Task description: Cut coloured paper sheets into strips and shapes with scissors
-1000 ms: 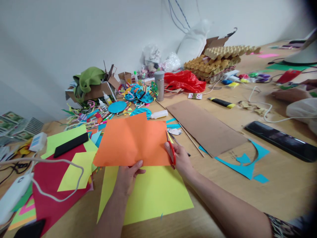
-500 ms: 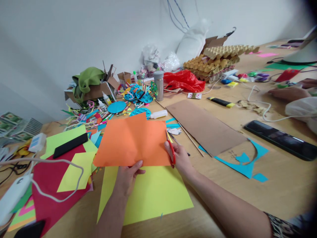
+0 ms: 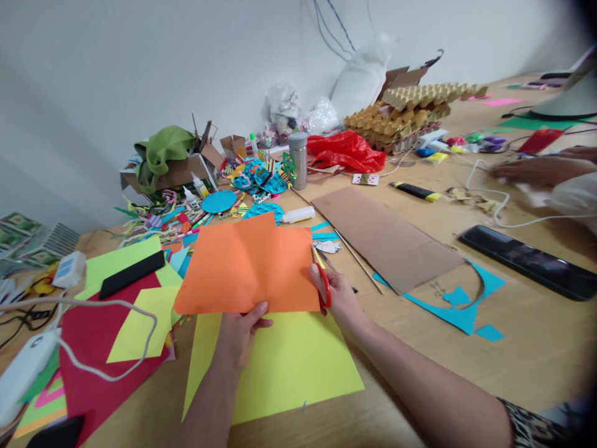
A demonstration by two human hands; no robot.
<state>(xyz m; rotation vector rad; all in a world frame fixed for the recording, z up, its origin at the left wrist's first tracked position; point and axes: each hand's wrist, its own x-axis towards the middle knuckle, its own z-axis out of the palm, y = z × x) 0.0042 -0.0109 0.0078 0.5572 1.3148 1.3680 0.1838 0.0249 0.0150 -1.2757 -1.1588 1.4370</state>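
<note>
A plain pale wall (image 3: 93,74) stands behind a crowded wooden bench (image 3: 532,367). In the head view, the only one, the orange paper (image 3: 247,267) is held up in the middle, over part of a large yellow sheet (image 3: 289,367) lying on the bench. The left hand (image 3: 242,336) pinches its lower edge, thumb in front. The right hand (image 3: 341,300) has its grip closed round the red handles of the scissors (image 3: 325,287), which point away along the paper's right edge; whether the blades have bitten in, I cannot tell.

As for progress, the paper has a shallow crease down its middle and a step in its top edge, from a cut or a fold, I cannot say which. Most of it looks whole, so I judge any cutting to be at an early stage, with nearly all the sheet left.

Counted: one orange paper, one pair of scissors, one large yellow sheet under them, one cardboard panel (image 3: 382,239), one metal flask (image 3: 298,163), one red bag (image 3: 347,152) and three white bottles (image 3: 299,215). The egg trays (image 3: 401,118) are stacked too closely to count.
</note>
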